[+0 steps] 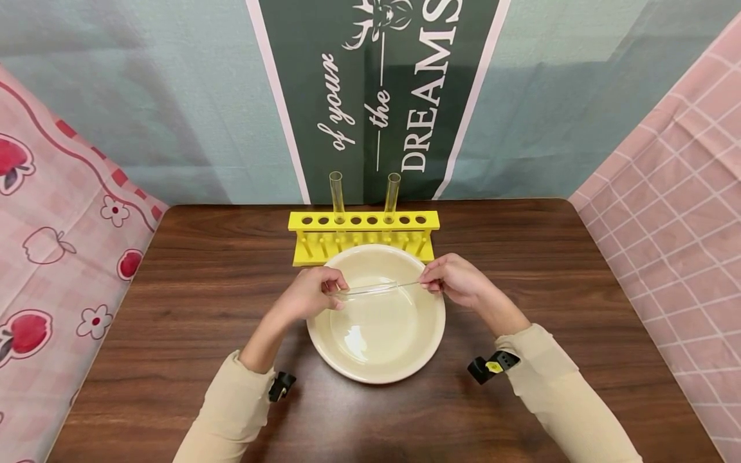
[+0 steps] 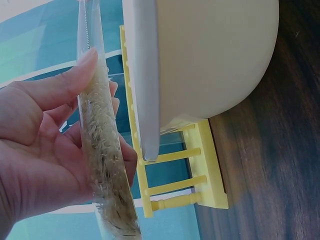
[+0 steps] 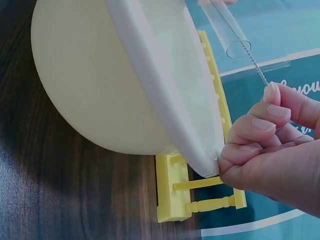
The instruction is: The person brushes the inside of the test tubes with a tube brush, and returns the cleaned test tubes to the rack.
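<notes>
My left hand (image 1: 312, 294) grips a clear glass test tube (image 1: 370, 290) held nearly level above a cream basin (image 1: 376, 341). Inside the tube, the bristles of a test tube brush (image 2: 107, 165) fill the part by the left palm, as the left wrist view shows. The brush's twisted wire (image 3: 256, 66) runs out through the tube's mouth. My right hand (image 1: 456, 279) pinches that wire between thumb and fingers, just beyond the basin's right side. Some water-like shine shows in the basin.
Behind the basin stands a yellow test tube rack (image 1: 363, 222), partly covered by it. Two upright glass tubes, one on the left (image 1: 337, 196) and one on the right (image 1: 392, 196), sit in its holes. A dark wooden table (image 1: 220, 257) carries everything, with fabric hangings around.
</notes>
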A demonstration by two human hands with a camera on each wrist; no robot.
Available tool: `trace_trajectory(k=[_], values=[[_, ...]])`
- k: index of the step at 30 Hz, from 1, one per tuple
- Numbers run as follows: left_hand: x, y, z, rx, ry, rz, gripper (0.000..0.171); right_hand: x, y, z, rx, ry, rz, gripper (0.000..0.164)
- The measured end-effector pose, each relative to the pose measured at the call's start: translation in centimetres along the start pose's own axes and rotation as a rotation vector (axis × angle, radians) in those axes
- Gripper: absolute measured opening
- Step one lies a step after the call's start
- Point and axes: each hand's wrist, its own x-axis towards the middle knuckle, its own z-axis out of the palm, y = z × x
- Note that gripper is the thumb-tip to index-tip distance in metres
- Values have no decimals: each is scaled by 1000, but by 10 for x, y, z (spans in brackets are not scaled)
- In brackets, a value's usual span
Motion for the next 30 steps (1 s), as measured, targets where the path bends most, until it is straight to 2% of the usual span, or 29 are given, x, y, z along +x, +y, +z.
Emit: trace_trajectory(k=[12,30], values=[[0,1,1,10,7,6,19,1,2,-6,101,-15,12,30],[-1,-2,1,24,11,-8,20,-2,7,-13,185,-32,-11,35]])
